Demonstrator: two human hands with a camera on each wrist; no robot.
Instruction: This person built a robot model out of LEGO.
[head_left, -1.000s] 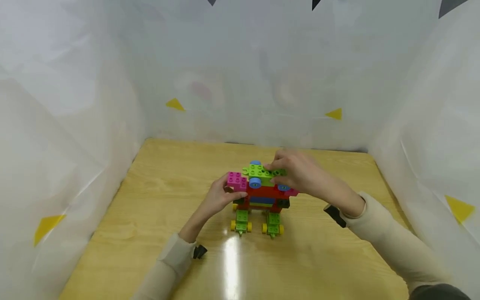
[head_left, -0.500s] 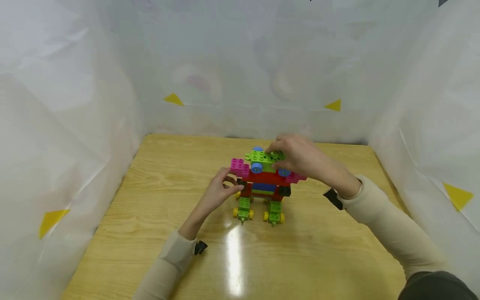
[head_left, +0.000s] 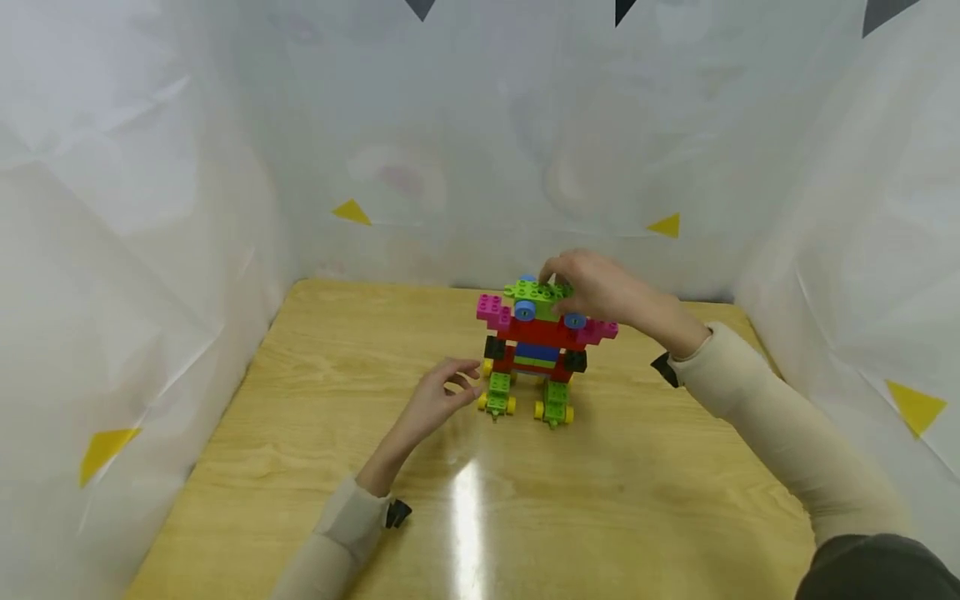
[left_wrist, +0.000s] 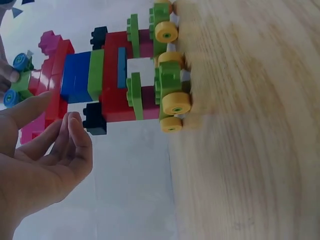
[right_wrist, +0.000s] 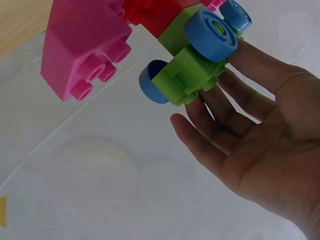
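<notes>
A figure of toy building blocks (head_left: 537,333) stands upright on the table. Its red body has a blue and green middle, pink stepped arms (right_wrist: 85,45) and black side blocks (left_wrist: 95,119). Two green feet with yellow wheels (left_wrist: 176,102) bear it. On top sits a green block with blue wheels (head_left: 534,292). My right hand (head_left: 600,287) holds that top block, thumb at the front between the wheels and fingers behind. To the figure's left, my left hand (head_left: 438,396) hovers with fingers loosely bent, holding nothing and apart from the blocks in the head view.
The wooden table (head_left: 337,350) is enclosed by whitish sheeting (head_left: 480,167) at the back and both sides. Yellow triangles (head_left: 663,225) mark the sheets. A dark round shape (head_left: 877,567) shows at the lower right.
The figure has shifted back and slightly right, with my right hand on its top block. My left hand has come away from the pink arm and is now lower beside the figure.
</notes>
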